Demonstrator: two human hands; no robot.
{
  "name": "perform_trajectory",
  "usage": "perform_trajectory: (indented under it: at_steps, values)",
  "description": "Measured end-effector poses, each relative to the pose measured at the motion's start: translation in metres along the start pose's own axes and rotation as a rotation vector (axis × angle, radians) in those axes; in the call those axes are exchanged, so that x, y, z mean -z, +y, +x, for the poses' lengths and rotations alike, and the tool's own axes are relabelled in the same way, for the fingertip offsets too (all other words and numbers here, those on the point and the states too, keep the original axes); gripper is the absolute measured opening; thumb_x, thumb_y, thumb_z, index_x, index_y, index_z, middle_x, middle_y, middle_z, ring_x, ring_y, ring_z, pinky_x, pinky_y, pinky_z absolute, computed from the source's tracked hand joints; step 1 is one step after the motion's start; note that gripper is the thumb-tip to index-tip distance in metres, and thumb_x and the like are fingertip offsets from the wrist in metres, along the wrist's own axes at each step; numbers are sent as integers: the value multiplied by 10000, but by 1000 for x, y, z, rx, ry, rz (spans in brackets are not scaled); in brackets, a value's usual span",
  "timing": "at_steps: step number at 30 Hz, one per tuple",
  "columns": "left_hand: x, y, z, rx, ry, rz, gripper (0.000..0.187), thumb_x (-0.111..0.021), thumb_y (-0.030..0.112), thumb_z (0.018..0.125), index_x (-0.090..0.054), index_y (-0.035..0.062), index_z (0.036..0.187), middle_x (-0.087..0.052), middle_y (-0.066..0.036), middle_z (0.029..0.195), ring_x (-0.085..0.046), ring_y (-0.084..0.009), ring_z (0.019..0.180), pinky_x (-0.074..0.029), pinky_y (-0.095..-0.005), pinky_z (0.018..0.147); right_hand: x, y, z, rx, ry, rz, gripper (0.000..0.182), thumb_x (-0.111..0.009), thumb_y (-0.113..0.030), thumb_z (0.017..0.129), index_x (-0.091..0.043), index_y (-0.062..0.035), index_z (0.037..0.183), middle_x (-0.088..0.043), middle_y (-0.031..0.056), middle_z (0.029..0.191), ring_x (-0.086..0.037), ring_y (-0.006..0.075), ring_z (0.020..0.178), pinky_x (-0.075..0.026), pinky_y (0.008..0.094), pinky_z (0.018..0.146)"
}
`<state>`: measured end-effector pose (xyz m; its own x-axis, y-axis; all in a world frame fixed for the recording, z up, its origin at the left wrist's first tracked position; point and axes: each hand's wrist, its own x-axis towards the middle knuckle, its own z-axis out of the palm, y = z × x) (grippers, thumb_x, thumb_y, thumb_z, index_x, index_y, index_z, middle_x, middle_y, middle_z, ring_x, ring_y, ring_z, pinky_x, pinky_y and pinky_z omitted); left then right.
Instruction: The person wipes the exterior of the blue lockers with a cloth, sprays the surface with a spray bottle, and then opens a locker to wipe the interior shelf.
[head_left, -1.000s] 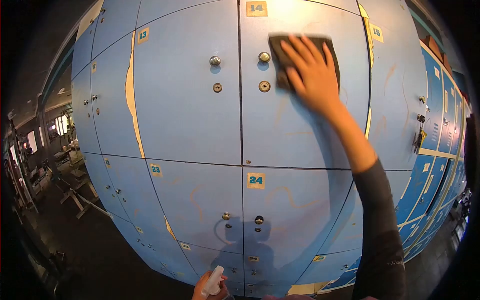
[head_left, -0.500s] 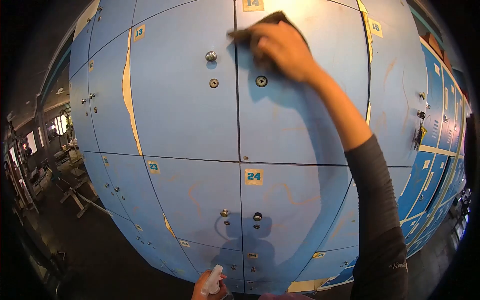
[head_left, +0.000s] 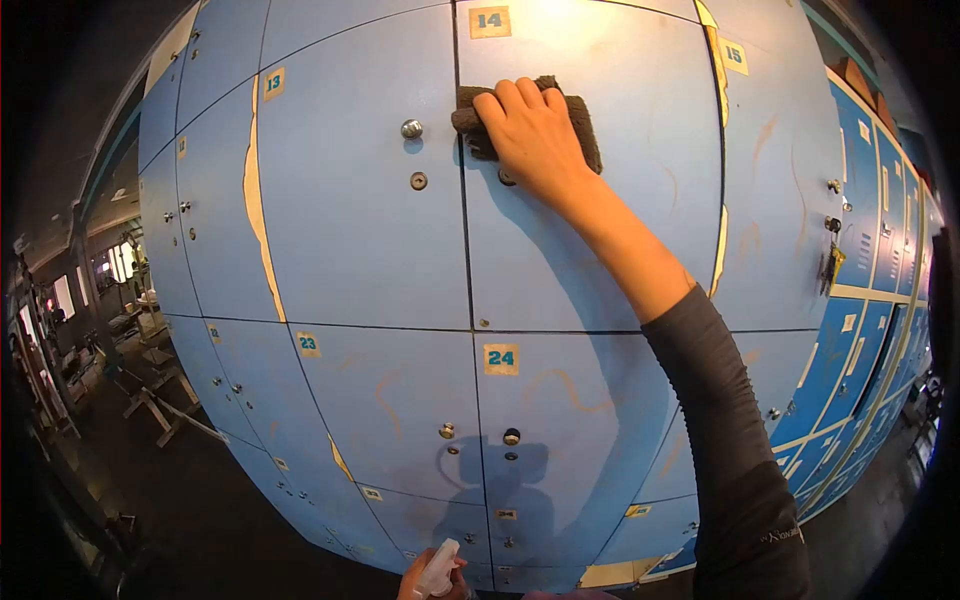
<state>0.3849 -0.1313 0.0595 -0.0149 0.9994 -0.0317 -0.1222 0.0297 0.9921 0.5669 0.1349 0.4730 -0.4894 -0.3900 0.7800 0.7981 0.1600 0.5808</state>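
Note:
My right hand point(head_left: 535, 135) presses a dark brown cloth point(head_left: 583, 130) against the blue locker door numbered 14 point(head_left: 600, 250), close to its left edge. The fingers are curled over the cloth, and the door's lock point(head_left: 506, 177) is partly covered by the hand. Low in the view, my left hand point(head_left: 412, 580) is wrapped around a spray bottle point(head_left: 438, 570); only its whitish trigger head shows plainly, the rest lying past the lower frame edge. A round knob point(head_left: 412, 129) sits on the neighbouring door 13 point(head_left: 350, 230), left of the cloth.
Locker door 24 point(head_left: 590, 440) below carries brownish smears. Keys point(head_left: 832, 262) hang from a lock on the right. Darker blue lockers point(head_left: 865, 230) stand farther right. Gym equipment point(head_left: 155, 400) is on the dark floor at left. Edging is peeled along door 13 and door 15.
My right hand has moved down and slightly left with the cloth, from near the 14 label to just above the lock. My left hand keeps the spray bottle low in view.

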Motion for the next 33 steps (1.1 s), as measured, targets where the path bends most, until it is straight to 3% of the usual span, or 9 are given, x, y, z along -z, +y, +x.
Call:
perform_trajectory:
  at_steps: [3,8,12,15,19,24,27,29,33]
  values:
    - [8,7,23,578,101,-272,296,-667,417,930,-578,137,896,-514,15,700,-509,-101,590,-418,-256,492,1,-1,-10,-30,94,82,212,-590,-92,795,-611,-100,1005,-577,50,944,-535,228,889,-371,369,715]
    - [38,-77,61,357,141,-406,240,-650,353,948,-586,122,965,-508,16,721,-504,-100,579,-420,-254,492,39,-21,-69,-147,-62,87,523,-649,-239,845,-560,-206,1360,-454,114,1468,-439,264,1297,-364,409,975]
    - [30,-64,50,-114,1,21,334,-673,267,939,-570,88,1202,-487,30,742,-495,-87,595,-414,-247,502,81,-64,-137,-111,-376,167,580,-622,-276,820,-536,-229,1392,-401,97,1535,-423,284,1337,-335,461,981]
    - [30,-61,57,-20,-50,-82,505,-693,191,922,-477,71,1362,-484,35,778,-486,-77,610,-413,-239,518,101,-80,-181,186,-523,232,573,-577,-318,826,-527,-253,1394,-388,47,1554,-424,250,1364,-380,481,1004]
    - [23,-35,59,94,0,-30,316,-659,339,941,-593,102,1139,-498,20,688,-484,-108,517,-396,-269,462,101,-47,-156,82,-546,288,648,-604,-319,760,-530,-282,1402,-373,10,1570,-334,242,1448,-232,494,1164]
    - [30,-49,89,377,-76,-229,388,-565,530,954,-578,166,818,-481,-6,559,-473,-164,422,-356,-322,389,51,39,-68,-98,-138,38,564,-609,-310,833,-547,-243,1390,-440,46,1514,-373,277,1409,-241,533,1150]
    - [16,-32,81,347,120,-64,372,-572,508,958,-571,164,813,-489,-1,572,-466,-165,424,-349,-320,393,15,93,-15,-141,-68,-143,558,-544,-464,930,-466,-302,1459,-374,72,1557,-320,289,1435,-197,546,1158]
    - [8,-5,74,442,98,-102,373,-569,506,960,-571,167,806,-481,6,571,-453,-163,420,-342,-320,392,11,117,24,-281,-164,-151,750,-459,-633,903,-413,-176,1496,-310,204,1565,-228,360,1468,-129,580,1171]
    - [29,-54,89,315,119,133,363,-561,499,967,-567,178,799,-449,20,560,-426,-150,422,-326,-318,391,14,130,37,-331,-210,-183,719,-461,-588,910,-412,-172,1494,-300,200,1571,-213,362,1471,-122,586,1170]
